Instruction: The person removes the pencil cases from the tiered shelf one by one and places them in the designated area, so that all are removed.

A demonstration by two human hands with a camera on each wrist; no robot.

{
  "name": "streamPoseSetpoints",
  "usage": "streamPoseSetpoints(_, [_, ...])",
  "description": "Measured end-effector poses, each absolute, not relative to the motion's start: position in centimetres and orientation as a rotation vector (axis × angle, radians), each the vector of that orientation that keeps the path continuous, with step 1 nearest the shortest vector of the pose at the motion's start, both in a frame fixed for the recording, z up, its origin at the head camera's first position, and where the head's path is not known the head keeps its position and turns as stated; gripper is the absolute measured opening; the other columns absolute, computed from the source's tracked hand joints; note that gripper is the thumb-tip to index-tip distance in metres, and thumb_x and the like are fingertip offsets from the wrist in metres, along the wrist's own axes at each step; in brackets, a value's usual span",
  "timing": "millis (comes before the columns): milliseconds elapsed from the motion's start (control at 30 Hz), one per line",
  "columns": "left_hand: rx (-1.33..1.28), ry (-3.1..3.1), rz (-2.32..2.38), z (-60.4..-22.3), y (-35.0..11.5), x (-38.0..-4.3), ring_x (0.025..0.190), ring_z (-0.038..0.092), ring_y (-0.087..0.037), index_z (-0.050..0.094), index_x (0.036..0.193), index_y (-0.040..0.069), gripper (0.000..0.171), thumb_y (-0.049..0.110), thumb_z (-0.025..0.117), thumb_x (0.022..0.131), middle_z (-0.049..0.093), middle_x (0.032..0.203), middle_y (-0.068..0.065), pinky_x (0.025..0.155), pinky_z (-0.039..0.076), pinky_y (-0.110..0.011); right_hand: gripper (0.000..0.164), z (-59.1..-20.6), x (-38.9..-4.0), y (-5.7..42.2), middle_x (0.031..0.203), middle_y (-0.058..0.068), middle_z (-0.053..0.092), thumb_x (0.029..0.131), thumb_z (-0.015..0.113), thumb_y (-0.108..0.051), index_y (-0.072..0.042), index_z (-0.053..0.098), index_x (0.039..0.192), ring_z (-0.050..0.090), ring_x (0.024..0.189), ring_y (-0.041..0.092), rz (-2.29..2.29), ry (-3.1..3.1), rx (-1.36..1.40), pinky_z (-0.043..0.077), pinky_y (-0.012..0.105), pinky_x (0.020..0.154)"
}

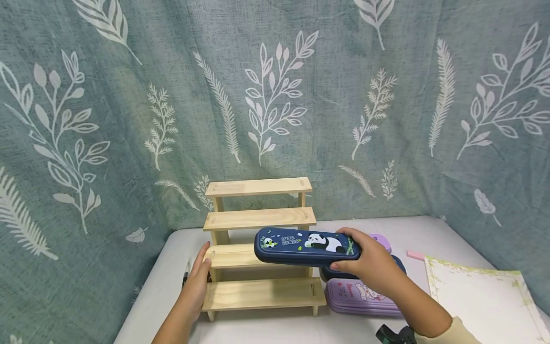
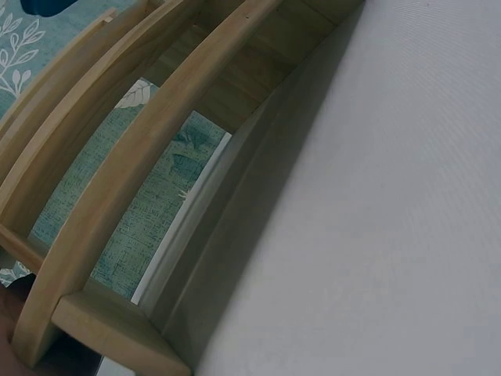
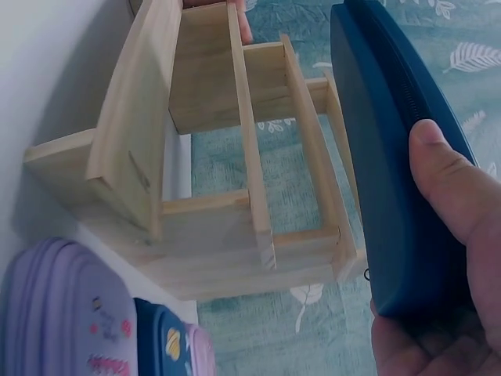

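Observation:
My right hand [image 1: 374, 260] holds a navy pencil case [image 1: 307, 246] by its right end, thumb at the front edge and fingers over the back. The case has a panda and "Cute Panda" on its lid. It hangs in front of the third tier of a four-step wooden display shelf [image 1: 264, 294]. In the right wrist view the zipper side of the case [image 3: 383, 157] shows, apart from the shelf. My left hand [image 1: 195, 286] rests against the shelf's left side with fairly straight fingers; only a dark part of it [image 2: 12, 337] appears in the left wrist view.
Right of the shelf lie a lilac pencil case [image 1: 365, 296], a dark blue one [image 1: 399, 263] and a purple one [image 1: 382, 241]. Farther right are a pink bar [image 1: 415, 255] and a floral-edged white sheet [image 1: 481, 296]. A pen [image 1: 186, 274] lies left; a leaf-print curtain [image 1: 275, 95] hangs behind.

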State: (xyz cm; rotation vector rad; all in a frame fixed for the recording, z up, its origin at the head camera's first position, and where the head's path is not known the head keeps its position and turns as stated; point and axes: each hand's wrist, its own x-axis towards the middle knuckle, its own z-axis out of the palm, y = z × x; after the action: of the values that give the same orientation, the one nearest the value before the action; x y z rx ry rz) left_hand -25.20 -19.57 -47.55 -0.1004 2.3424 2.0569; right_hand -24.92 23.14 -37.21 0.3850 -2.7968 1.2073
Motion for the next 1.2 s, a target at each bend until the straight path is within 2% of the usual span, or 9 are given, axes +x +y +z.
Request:
streamPoseSetpoints(133, [-0.103,2.338,2.049,-47.6,-19.7,-25.2,0.160,-0.014,-0.045,0.007,0.168,0.045,0.057,0.051,0.027,0.114,-0.011,0.177,-0.008,0.117,-0.005,-0.081,0.087,-37.7,-24.1,24.0,0.137,0.015,0.063,0.072,0.091,-0.055,-0.026,0.055,0.147,0.064,0.103,0.026,1.209,-2.825,0.331,0.052,0.034,0.075])
streamPoseSetpoints(233, [-0.106,2.333,2.047,-47.5,-19.8,-25.0,0.160,-0.014,-0.046,0.007,0.167,0.045,0.058,0.052,0.027,0.114,-0.012,0.177,-0.007,0.116,-0.005,-0.082,0.091,-38.2,-23.6,24.7,0.140,0.017,0.062,0.072,0.090,-0.058,-0.026,0.054,0.149,0.064,0.107,0.027,1.155,-2.835,0.315,0.050,0.033,0.078])
streamPoseSetpoints(333, [-0.100,2.322,2.049,-47.5,-19.8,-24.9,0.160,-0.014,-0.046,0.006,0.168,0.045,0.058,0.053,0.027,0.114,-0.013,0.177,-0.007,0.116,-0.005,-0.082,0.093,-38.6,-23.1,25.3,0.138,0.020,0.062,0.073,0.092,-0.053,-0.024,0.052,0.152,0.064,0.101,0.027,1.178,-2.824,0.301,0.054,0.034,0.070])
streamPoseSetpoints(467, [-0.103,2.320,2.049,-47.5,-19.7,-24.9,0.159,-0.015,-0.046,0.006,0.167,0.046,0.058,0.053,0.028,0.114,-0.013,0.176,-0.007,0.115,-0.005,-0.082,0.092,-39.2,-22.8,25.9,0.134,0.021,0.064,0.072,0.093,-0.049,-0.021,0.053,0.151,0.064,0.097,0.025,1.197,-2.807,0.322,0.054,0.036,0.072])
streamPoseSetpoints(567, [-0.110,2.327,2.049,-47.4,-19.8,-24.9,0.159,-0.015,-0.046,0.006,0.167,0.046,0.057,0.052,0.027,0.114,-0.013,0.177,-0.007,0.116,-0.005,-0.082,0.092,-39.7,-22.5,26.6,0.134,0.017,0.066,0.072,0.092,-0.050,-0.019,0.054,0.150,0.063,0.103,0.023,1.158,-2.815,0.337,0.049,0.035,0.082])
streamPoseSetpoints(733, [-0.091,2.327,2.044,-47.2,-19.6,-25.0,0.159,-0.016,-0.045,0.005,0.168,0.045,0.057,0.050,0.027,0.114,-0.013,0.176,-0.007,0.116,-0.006,-0.082,0.094,-40.6,-21.8,28.2,0.138,0.022,0.062,0.074,0.092,-0.048,-0.016,0.051,0.151,0.063,0.109,0.027,1.168,-2.854,0.265,0.051,0.035,0.082])
streamPoseSetpoints(967, [-0.095,2.336,2.046,-47.2,-19.5,-25.1,0.160,-0.016,-0.045,0.006,0.168,0.044,0.057,0.050,0.026,0.114,-0.011,0.177,-0.009,0.116,-0.006,-0.081,0.100,-41.9,-21.4,30.3,0.148,0.028,0.054,0.076,0.091,-0.053,-0.018,0.044,0.157,0.063,0.116,0.031,1.254,-2.902,0.113,0.053,0.034,0.083])
streamPoseSetpoints(1067, [-0.092,2.333,2.050,-47.2,-19.5,-25.1,0.160,-0.016,-0.044,0.006,0.168,0.043,0.057,0.049,0.026,0.115,-0.011,0.177,-0.008,0.117,-0.007,-0.081,0.102,-42.2,-21.4,31.2,0.148,0.030,0.053,0.077,0.089,-0.056,-0.016,0.042,0.158,0.062,0.117,0.033,1.189,-2.930,0.093,0.052,0.037,0.084])
streamPoseSetpoints(1200, [-0.104,2.334,2.039,-47.3,-19.6,-25.1,0.160,-0.016,-0.045,0.005,0.168,0.044,0.057,0.050,0.025,0.115,-0.012,0.177,-0.008,0.116,-0.006,-0.082,0.106,-42.9,-21.4,32.2,0.153,0.035,0.046,0.078,0.087,-0.059,-0.015,0.038,0.161,0.059,0.123,0.043,1.119,-2.977,0.057,0.052,0.047,0.090])
